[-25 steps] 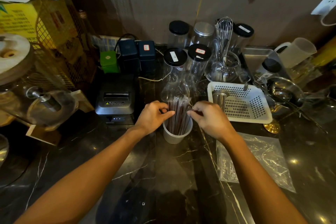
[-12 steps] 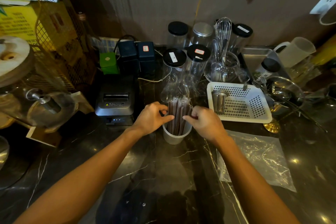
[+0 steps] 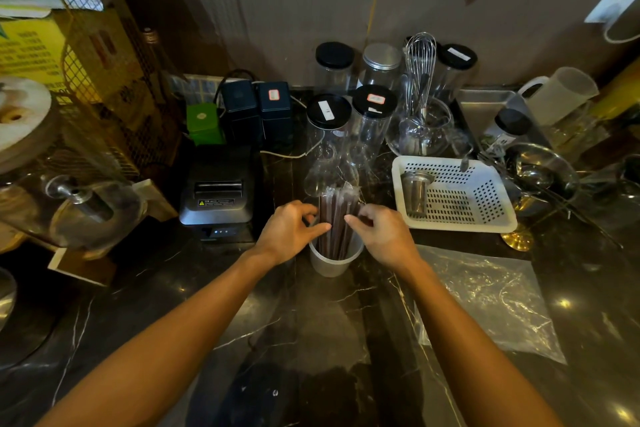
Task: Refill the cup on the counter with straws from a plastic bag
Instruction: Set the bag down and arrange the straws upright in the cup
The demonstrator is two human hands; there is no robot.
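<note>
A white cup [image 3: 334, 262] stands on the dark marble counter [image 3: 311, 340], holding a bundle of dark wrapped straws [image 3: 337, 218] that stick up out of it. My left hand [image 3: 289, 230] curls around the bundle from the left, thumb tip against the straws. From the right, my right hand [image 3: 381, 232] grips the same bundle, fingers curled at its side. An empty clear plastic bag [image 3: 485, 298] lies flat on the counter to the right of the cup.
A receipt printer [image 3: 218, 198] sits left of the cup. Behind it stand clear jars with black lids [image 3: 327, 111] and a whisk in a glass bowl [image 3: 420, 128]. A white perforated basket [image 3: 457, 194] with a metal cup is at the right, with metal bowls beyond.
Both hands have closed in on the straw bundle, the right hand shifting slightly left toward the cup. The cup and bag stay where they were.
</note>
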